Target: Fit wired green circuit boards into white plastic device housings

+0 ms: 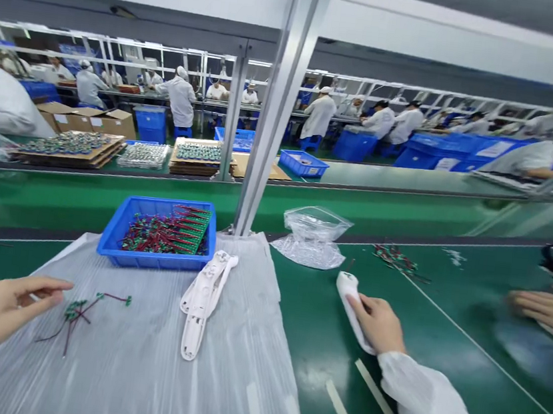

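Observation:
My left hand (pixel 12 309) hovers at the left with its fingers stretched out and thumb apart, holding nothing. Just right of its fingertips, small green circuit boards with dark red wires (pixel 76 310) lie on a translucent plastic sheet (pixel 134 378). My right hand (pixel 382 322) is closed around a long white plastic housing (pixel 348 288) over the green table; a thin wire sticks up at its far end. Between my hands, a few more white plastic housings (pixel 195 325) rest on the sheet, partly overlapping, their inner sides showing.
Behind the sheet stands a blue tray (pixel 113 247) full of wired boards. A metal post (pixel 275 113) rises beside it. Right of that lie a clear plastic bag (pixel 313 238) and loose wired boards (pixel 396 258). A co-worker's blurred hand (pixel 550 311) is at the far right.

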`<action>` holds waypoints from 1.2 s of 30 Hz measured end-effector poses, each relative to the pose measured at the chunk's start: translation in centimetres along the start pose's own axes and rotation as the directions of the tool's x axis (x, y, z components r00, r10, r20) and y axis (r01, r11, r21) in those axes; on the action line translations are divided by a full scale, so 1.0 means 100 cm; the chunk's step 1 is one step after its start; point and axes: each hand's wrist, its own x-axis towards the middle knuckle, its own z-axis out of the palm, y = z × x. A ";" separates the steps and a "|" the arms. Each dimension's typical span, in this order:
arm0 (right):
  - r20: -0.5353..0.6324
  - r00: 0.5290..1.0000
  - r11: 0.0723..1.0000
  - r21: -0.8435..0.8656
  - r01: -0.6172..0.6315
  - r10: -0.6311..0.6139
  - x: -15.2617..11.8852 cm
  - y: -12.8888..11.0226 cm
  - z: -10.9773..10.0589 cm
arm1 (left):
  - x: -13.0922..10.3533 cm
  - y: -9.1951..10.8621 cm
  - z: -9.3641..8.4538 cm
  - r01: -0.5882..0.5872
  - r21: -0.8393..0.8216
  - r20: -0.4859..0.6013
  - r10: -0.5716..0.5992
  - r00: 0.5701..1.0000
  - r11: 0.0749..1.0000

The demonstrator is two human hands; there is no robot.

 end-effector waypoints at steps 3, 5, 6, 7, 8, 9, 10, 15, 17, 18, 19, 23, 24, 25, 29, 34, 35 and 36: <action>0.032 0.999 0.997 -0.071 0.020 -0.018 0.005 0.005 -0.004 | -0.002 0.000 -0.004 0.027 0.000 0.054 -0.027 0.998 1.000; 0.057 0.997 0.993 -0.094 0.066 -0.061 0.005 -0.003 -0.004 | 0.000 -0.002 0.002 -0.010 0.038 0.075 0.008 0.997 0.999; 0.081 0.992 0.990 -0.091 0.105 -0.098 0.003 -0.012 -0.003 | 0.003 -0.003 0.006 -0.037 0.060 0.102 0.031 0.994 0.998; 0.124 0.981 0.984 -0.076 0.158 -0.148 -0.001 -0.023 -0.002 | 0.006 -0.005 0.012 -0.061 0.082 0.133 0.050 0.990 0.995; 0.188 0.959 0.973 -0.047 0.225 -0.212 -0.006 -0.038 0.001 | 0.010 -0.006 0.017 -0.082 0.103 0.163 0.065 0.984 0.991; 0.268 0.918 0.953 -0.002 0.303 -0.291 -0.012 -0.055 0.004 | 0.014 -0.008 0.023 -0.100 0.119 0.188 0.077 0.979 0.988; 0.369 0.847 0.919 0.057 0.391 -0.383 -0.019 -0.073 0.007 | 0.019 -0.009 0.029 -0.112 0.132 0.203 0.084 0.976 0.985; 0.587 0.497 0.732 0.265 0.628 -0.639 -0.061 -0.166 0.023 | 0.036 -0.010 0.048 -0.147 0.168 0.192 0.114 0.975 0.975; 0.600 0.503 0.738 0.234 0.632 -0.622 -0.076 -0.195 0.030 | 0.037 -0.008 0.052 -0.170 0.181 0.194 0.134 0.972 0.969; 0.601 0.546 0.766 0.185 0.616 -0.584 -0.083 -0.207 0.034 | 0.037 -0.007 0.053 -0.180 0.189 0.193 0.143 0.971 0.965; 0.597 0.605 0.803 0.118 0.584 -0.527 -0.089 -0.219 0.038 | 0.036 -0.006 0.053 -0.191 0.196 0.188 0.154 0.970 0.962; 0.571 0.731 0.882 -0.024 0.471 -0.375 -0.104 -0.252 0.057 | 0.031 0.001 0.050 -0.244 0.207 0.152 0.215 0.965 0.947; 0.570 0.746 0.894 -0.042 0.446 -0.345 -0.105 -0.256 0.061 | 0.029 0.004 0.047 -0.257 0.211 0.142 0.230 0.963 0.943; 0.571 0.758 0.905 -0.059 0.420 -0.315 -0.105 -0.258 0.064 | 0.026 0.008 0.043 -0.261 0.202 0.127 0.239 0.963 0.944; 0.577 0.786 0.939 -0.090 0.333 -0.223 -0.098 -0.253 0.066 | 0.013 0.041 0.027 -0.170 -0.060 0.103 0.175 0.979 0.984; 0.577 0.790 0.964 -0.017 0.267 -0.209 -0.089 -0.225 0.044 | -0.002 0.090 0.028 0.056 -0.436 0.323 0.099 0.941 0.898; 0.585 0.780 0.968 0.036 0.247 -0.221 -0.089 -0.219 0.035 | -0.004 0.098 0.031 0.120 -0.488 0.382 0.088 0.920 0.864; 0.589 0.771 0.970 0.142 0.196 -0.242 -0.090 -0.212 0.025 | -0.007 0.105 0.034 0.176 -0.535 0.432 0.088 0.898 0.826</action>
